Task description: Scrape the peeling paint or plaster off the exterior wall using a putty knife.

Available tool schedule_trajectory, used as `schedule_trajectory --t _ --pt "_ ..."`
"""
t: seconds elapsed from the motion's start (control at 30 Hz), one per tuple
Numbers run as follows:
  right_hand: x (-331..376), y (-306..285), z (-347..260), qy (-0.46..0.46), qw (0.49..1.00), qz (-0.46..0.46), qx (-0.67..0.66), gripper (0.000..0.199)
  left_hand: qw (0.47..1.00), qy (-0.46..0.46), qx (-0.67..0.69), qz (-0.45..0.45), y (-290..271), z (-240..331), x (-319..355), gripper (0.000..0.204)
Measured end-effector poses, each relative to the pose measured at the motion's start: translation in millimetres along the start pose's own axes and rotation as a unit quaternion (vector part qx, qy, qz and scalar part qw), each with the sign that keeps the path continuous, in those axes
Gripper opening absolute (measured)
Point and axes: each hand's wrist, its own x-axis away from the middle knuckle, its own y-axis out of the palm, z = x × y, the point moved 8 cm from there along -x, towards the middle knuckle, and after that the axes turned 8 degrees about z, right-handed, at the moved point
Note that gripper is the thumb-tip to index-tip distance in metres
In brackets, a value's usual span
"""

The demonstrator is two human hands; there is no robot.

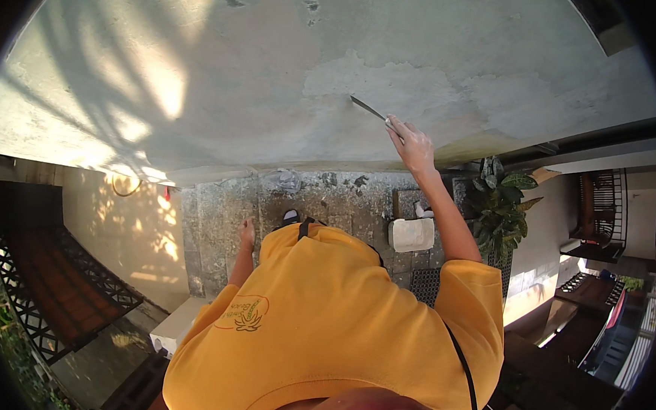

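My right hand (413, 145), smeared with white, is closed around the handle of a putty knife (368, 109). The knife's thin dark blade points up and left, its tip at the surface of a greenish-grey wall (253, 73). Just above the blade, a paler filler patch (384, 81) with ragged edges spreads over the wall. My left hand (246, 234) hangs low by my left side, small in the picture, with its fingers curled in and nothing seen in them.
A white tub (410, 234) stands on the paved floor (218, 228), below my right forearm. To its right grows a leafy plant (502, 204). A dark mat (425, 285) lies near the tub. At far left is a dark bench-like frame (60, 286). Sunlight and shadows cross the wall's left side.
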Motion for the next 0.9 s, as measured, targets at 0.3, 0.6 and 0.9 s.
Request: schedule_trajectory --t 0.3,0.6,0.9 --pt "5.8 12.1 1.7 0.032 0.999 0.014 0.013 0.027 0.993 -0.013 -0.066 -0.093 -5.0 -14.0 7.0 0.030" --pt "1.8 16.0 -24.5 0.038 0.999 -0.005 0.033 0.028 0.979 -0.067 -0.119 -0.154 -3.3 -10.0 -9.7 0.034" --pt "-1.4 7.8 -11.7 0.067 0.997 0.020 0.014 0.028 0.985 -0.047 -0.128 -0.110 -4.1 -27.9 -52.7 0.036"
